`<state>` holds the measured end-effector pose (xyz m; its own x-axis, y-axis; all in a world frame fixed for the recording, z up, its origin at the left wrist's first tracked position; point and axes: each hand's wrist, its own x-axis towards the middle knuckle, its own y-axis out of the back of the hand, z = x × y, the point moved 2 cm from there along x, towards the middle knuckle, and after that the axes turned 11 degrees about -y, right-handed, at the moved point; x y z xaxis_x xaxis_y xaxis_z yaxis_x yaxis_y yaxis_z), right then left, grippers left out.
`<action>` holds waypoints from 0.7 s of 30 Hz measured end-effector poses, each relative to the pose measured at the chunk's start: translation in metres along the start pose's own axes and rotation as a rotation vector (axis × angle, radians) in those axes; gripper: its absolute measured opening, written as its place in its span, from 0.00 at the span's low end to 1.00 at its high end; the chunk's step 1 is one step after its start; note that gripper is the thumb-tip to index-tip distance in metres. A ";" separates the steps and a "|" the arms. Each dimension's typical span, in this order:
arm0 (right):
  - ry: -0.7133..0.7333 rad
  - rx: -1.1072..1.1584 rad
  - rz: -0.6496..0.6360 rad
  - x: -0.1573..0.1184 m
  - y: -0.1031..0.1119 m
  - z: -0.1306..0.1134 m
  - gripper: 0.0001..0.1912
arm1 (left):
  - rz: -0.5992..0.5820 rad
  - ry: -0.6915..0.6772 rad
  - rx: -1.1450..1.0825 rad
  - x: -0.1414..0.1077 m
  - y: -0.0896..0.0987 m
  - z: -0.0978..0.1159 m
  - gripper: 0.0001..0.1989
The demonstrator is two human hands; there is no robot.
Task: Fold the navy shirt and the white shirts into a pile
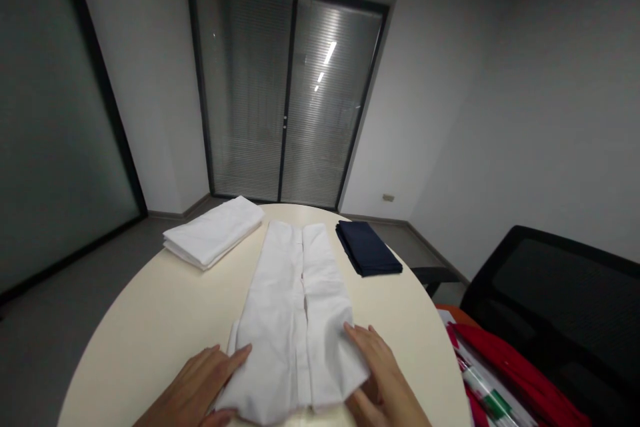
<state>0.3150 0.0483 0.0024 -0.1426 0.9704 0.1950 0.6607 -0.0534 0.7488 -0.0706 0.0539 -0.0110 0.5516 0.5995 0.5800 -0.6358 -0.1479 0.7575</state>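
A long white cloth (280, 293), its two sides folded in toward a lengthwise middle seam, lies on the round table (150, 320). At its near left corner is my left hand (200, 387), with the index finger on top of the fabric and the thumb by the near edge. My right hand (383, 380) grips the near right corner, fingertips along the side and the thumb partly hidden below. Between the hands, the near end looks slightly raised.
A folded white cloth (215, 230) sits at the table's far left edge, and a folded navy cloth (369, 248) at the far right. Beside the table on the right stand a black mesh chair (560, 300) and a red item (520, 367) with printed packaging.
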 end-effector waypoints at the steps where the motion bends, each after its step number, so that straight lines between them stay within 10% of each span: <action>1: -0.027 0.085 0.040 0.006 0.006 -0.011 0.32 | 0.008 0.074 -0.035 0.010 0.006 0.003 0.24; 5: -0.131 0.480 0.134 0.036 0.019 -0.031 0.22 | 0.106 0.395 -0.203 0.055 0.028 0.012 0.18; 13: -0.204 0.799 0.156 0.077 0.043 -0.054 0.23 | 0.466 0.508 -0.470 0.147 0.060 0.000 0.24; 21: -0.469 1.086 0.044 0.014 0.011 -0.036 0.40 | 0.276 1.032 -0.890 0.058 0.046 0.015 0.39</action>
<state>0.2938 0.0530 0.0367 0.0312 0.9764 -0.2139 0.9705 -0.0808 -0.2273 -0.0602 0.0698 0.0618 -0.0425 0.9943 -0.0979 -0.9989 -0.0441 -0.0137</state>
